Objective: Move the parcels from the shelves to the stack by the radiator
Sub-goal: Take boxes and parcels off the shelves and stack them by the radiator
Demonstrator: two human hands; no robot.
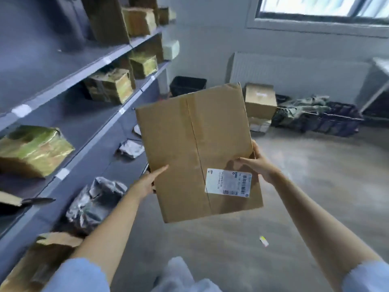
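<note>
A: Holding box (195, 152) in both hands, clear of the floor (305, 186), between shelves (84, 74) and radiator (294, 70).
B: Left hand (149, 182)?
A: Gripping the box's left edge, thumb lying on top, fingers hidden underneath.
B: Right hand (260, 163)?
A: Grasping the right edge, thumb reaching across the top just above the label (228, 182), fingers wrapping round the side.
B: Box attitude?
A: Tilting, taped seam running lengthwise, label sitting at the near right corner.
B: Stack (260, 106)?
A: Standing on the floor against the radiator, one brown box resting on a paler one, well apart from the held box.
B: Remaining stock?
A: Sitting on the shelves at left: taped parcels (33, 150) on upper levels, a grey bag (94, 201) lower down.
B: Surroundings?
A: Lying beside the stack: dark crates (332, 121) along the wall.
</note>
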